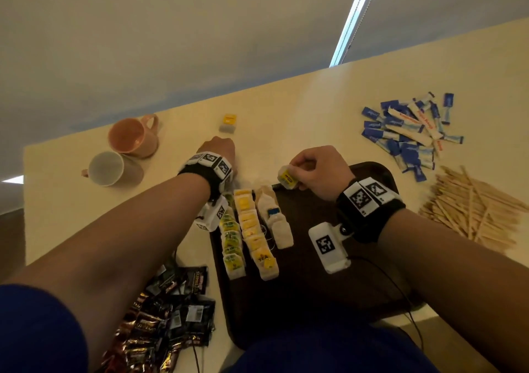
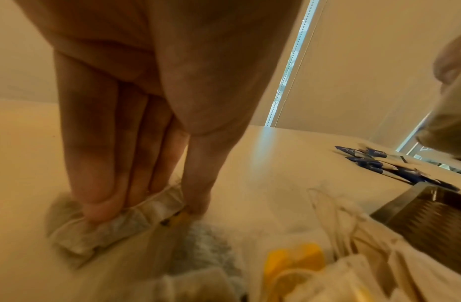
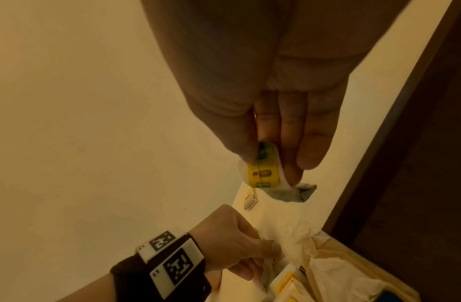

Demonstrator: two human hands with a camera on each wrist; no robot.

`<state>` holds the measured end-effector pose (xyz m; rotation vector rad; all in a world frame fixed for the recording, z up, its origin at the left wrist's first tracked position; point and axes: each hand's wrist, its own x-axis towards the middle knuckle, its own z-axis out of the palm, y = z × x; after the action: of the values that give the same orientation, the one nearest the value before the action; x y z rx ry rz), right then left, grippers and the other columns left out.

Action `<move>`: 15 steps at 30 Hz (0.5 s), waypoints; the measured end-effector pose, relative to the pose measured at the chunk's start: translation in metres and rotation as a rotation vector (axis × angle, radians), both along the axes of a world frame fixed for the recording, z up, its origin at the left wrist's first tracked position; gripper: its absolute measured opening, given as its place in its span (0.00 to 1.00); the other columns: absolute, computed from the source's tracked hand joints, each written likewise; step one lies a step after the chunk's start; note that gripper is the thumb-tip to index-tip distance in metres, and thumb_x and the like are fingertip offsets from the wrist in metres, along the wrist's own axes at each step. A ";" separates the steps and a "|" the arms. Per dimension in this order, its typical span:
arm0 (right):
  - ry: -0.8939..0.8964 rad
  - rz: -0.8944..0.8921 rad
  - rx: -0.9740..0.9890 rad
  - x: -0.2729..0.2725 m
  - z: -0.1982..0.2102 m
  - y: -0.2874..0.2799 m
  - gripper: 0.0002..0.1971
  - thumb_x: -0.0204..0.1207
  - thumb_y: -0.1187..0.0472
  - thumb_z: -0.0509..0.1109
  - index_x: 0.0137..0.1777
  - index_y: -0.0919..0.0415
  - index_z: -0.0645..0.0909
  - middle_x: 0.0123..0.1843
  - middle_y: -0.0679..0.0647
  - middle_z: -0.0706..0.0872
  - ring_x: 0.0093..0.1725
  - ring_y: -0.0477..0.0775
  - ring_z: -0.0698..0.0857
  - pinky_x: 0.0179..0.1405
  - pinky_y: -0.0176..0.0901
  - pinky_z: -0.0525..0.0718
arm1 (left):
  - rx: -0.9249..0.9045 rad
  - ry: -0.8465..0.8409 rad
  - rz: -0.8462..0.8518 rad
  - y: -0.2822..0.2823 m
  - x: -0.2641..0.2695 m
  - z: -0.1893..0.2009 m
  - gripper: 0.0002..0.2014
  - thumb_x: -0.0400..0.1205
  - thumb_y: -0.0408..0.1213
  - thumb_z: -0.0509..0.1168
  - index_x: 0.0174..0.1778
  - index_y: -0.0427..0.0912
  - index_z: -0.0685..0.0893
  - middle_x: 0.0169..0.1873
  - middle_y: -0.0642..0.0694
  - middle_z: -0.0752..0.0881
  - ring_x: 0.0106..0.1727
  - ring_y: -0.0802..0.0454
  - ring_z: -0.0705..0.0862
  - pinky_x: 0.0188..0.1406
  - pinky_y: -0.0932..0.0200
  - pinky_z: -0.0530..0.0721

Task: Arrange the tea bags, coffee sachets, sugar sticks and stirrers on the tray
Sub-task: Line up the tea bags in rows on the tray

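A dark brown tray [image 1: 375, 169] holds three rows of tea bags: green-tagged [image 1: 232, 238], yellow-tagged [image 1: 254, 229] and white [image 1: 276, 221]. My right hand [image 1: 300, 169] hovers over the tray's far left corner and pinches a yellow-tagged tea bag [image 1: 287, 176] [image 3: 263, 173] between thumb and fingers [image 3: 312, 147]. My left hand [image 1: 219, 155] reaches down to the table just beyond the tray. In the left wrist view its fingers and thumb pinch a crumpled white tea bag [image 2: 107, 230] on the tabletop. One more yellow-tagged tea bag [image 1: 228, 123] lies farther back.
Dark coffee sachets [image 1: 166, 324] are heaped near the left front. Blue and white sugar sticks [image 1: 406, 132] lie at the back right, with wooden stirrers [image 1: 469, 209] piled beside them. A pink mug [image 1: 134, 136] and a white mug [image 1: 108, 169] lie on their sides at the left.
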<state>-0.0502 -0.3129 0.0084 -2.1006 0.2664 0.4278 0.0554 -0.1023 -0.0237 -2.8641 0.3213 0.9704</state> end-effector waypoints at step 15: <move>-0.017 0.078 -0.026 -0.004 0.012 0.016 0.02 0.78 0.58 0.75 0.44 0.52 0.87 0.37 0.46 0.89 0.37 0.47 0.88 0.47 0.53 0.91 | -0.450 -0.159 0.314 0.054 -0.027 0.069 0.04 0.79 0.36 0.72 0.39 0.43 0.89 0.34 0.47 0.90 0.38 0.49 0.88 0.40 0.56 0.83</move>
<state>-0.0540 -0.2968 0.0201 -2.1445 0.1810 0.4551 0.0287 -0.0483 0.0451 -3.4585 0.0817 0.7845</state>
